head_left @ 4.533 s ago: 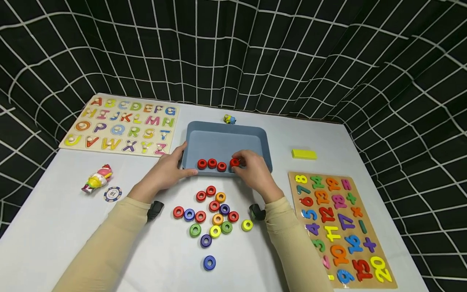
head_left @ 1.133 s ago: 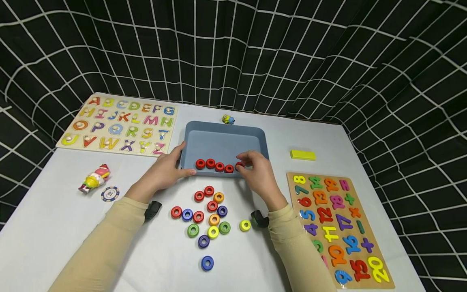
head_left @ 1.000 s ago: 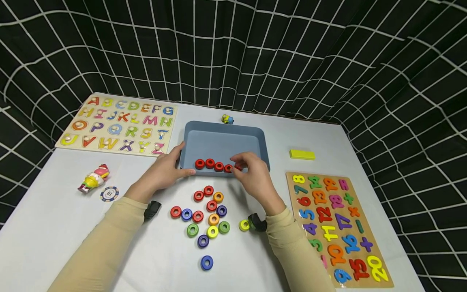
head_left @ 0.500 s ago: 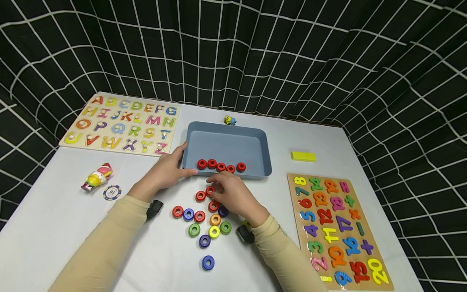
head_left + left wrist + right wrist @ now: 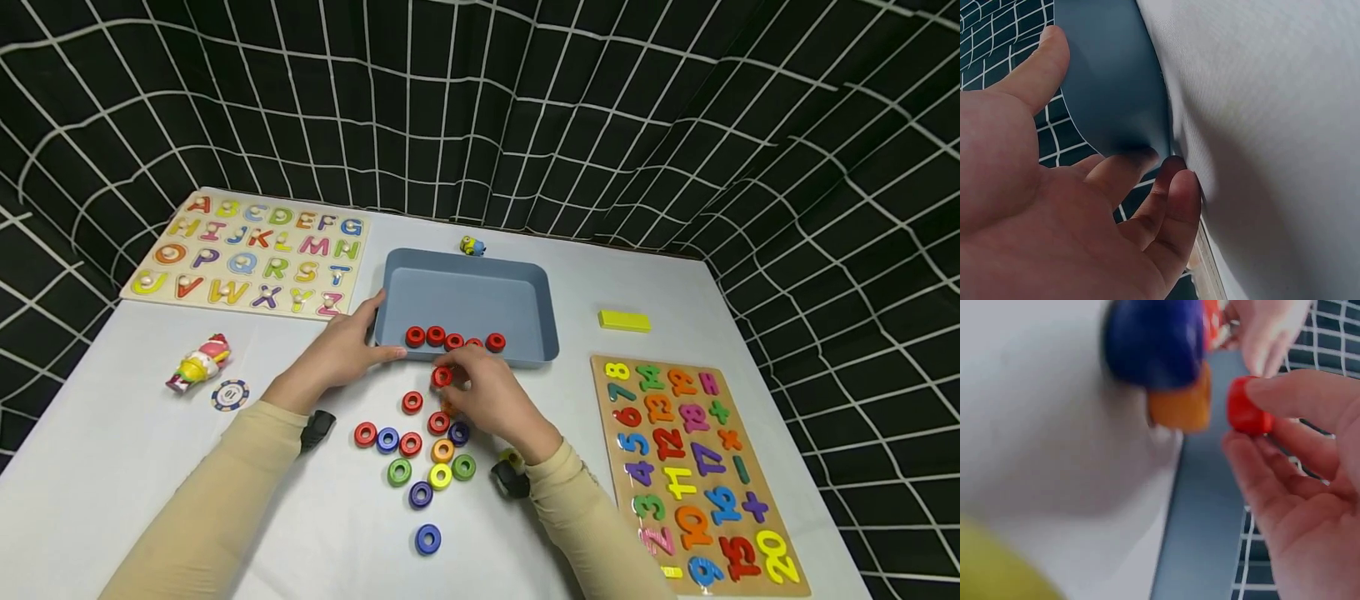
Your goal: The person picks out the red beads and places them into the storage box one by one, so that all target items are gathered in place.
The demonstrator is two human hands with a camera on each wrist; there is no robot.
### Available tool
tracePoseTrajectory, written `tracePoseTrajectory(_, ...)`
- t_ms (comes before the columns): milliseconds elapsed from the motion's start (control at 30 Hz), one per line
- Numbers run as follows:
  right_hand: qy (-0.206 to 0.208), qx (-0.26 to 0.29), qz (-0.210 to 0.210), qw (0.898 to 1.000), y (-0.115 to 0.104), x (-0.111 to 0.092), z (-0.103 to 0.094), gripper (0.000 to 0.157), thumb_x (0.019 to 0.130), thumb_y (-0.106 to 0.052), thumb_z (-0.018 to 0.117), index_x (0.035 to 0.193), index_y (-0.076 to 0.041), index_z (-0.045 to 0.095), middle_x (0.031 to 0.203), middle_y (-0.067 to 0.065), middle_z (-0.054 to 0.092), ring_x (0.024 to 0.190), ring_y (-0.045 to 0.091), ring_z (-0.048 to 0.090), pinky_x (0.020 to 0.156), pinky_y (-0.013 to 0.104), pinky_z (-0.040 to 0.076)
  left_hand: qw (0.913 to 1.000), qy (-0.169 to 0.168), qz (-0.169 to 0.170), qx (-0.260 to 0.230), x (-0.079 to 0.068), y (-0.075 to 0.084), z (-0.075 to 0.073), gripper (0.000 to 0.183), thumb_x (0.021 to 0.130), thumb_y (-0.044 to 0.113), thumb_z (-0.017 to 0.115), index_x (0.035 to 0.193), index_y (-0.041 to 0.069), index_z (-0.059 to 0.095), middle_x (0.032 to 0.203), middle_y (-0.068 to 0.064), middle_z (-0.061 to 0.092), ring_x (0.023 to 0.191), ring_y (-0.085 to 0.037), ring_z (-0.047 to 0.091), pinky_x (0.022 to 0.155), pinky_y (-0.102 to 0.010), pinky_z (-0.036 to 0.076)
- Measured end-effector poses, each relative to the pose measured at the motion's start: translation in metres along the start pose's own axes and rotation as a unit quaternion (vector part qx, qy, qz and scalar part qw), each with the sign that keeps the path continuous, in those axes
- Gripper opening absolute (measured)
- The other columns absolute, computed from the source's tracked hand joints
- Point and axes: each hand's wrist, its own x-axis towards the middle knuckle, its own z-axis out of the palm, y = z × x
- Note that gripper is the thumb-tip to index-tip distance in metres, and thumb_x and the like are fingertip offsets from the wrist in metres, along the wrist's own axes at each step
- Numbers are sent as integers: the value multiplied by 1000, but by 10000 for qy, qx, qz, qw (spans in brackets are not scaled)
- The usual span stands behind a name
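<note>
A blue-grey tray (image 5: 468, 296) stands at the middle of the table with several red rings (image 5: 436, 336) in a row along its near wall. My left hand (image 5: 330, 354) holds the tray's near left corner, thumb at the front wall and fingers along the side. Between thumb and fingertips, my right hand (image 5: 495, 396) pinches a red ring (image 5: 1249, 406) just in front of the tray. Below it, loose rings in red, blue, purple, orange, green and yellow lie on the table, among them a blue ring (image 5: 427, 539). An orange ring (image 5: 447, 408) is partly hidden by the right hand.
A letter puzzle board (image 5: 247, 258) lies at the back left, a number puzzle board (image 5: 697, 475) at the right. Around them are a yellow block (image 5: 625, 321), a figurine (image 5: 199, 364), a poker chip (image 5: 230, 395) and a small yellow-and-blue toy (image 5: 472, 245) behind the tray.
My right hand let go of a red ring at the row's right end, came back to the loose rings, took another red one and lifted it toward the tray. My left hand stayed put.
</note>
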Motion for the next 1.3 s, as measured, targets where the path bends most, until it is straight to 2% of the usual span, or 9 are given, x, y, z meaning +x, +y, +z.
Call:
tracePoseTrajectory(167,841,471,177,9952,19,0,-19,34,84,-10,73,116,-14,67,108,0,64,94,15,64,84,33,53,10000,37,59,-17,1,-1,1,99,84,49,69,157,21,7,155,-21,32,139,-43,31,110,-58,30)
tracePoseTrajectory(267,1310,534,493,9887,37,1,-28,33,86,-13,71,118,-12,65,111,4,63,95,19,64,85,34,53,10000,18,40,-23,1,-1,1,100,84,49,69,157,22,6,155,-21,32,140,-43,30,110,-58,29)
tracePoseTrajectory(400,1670,419,910,9809,57,2,-35,34,87,-16,71,120,-11,64,113,7,62,95,21,64,83,36,53,10000,-6,-12,-21,1,-1,1,100,84,51,69,157,22,6,155,-21,31,140,-42,30,110,-58,29)
tracePoseTrajectory(633,1748,28,1234,9768,70,2,-35,34,86,-17,71,118,-8,65,112,9,63,96,23,63,80,37,54,10000,-48,-74,-10,1,-2,0,101,84,52,68,157,24,4,155,-21,30,139,-43,30,109,-59,30)
tracePoseTrajectory(967,1759,-283,1235,9762,75,4,-35,36,87,-13,69,122,-8,64,116,11,61,102,25,61,86,40,53,10000,-12,15,-8,1,-1,1,101,84,52,68,157,22,5,155,-20,32,138,-42,32,109,-58,31)
tracePoseTrajectory(1133,1762,-184,1192,9769,74,2,-35,34,87,-13,70,120,-8,65,116,11,62,102,25,62,86,39,53,10000,-11,6,-25,1,0,1,100,84,51,69,157,22,5,155,-20,32,138,-41,32,109,-58,31)
tracePoseTrajectory(1300,1715,140,1117,9787,67,1,-36,33,88,-15,70,120,-10,65,116,7,62,102,23,62,88,38,53,10000,-21,-1,-56,1,1,0,100,85,49,69,157,22,5,155,-20,32,139,-42,31,110,-58,30)
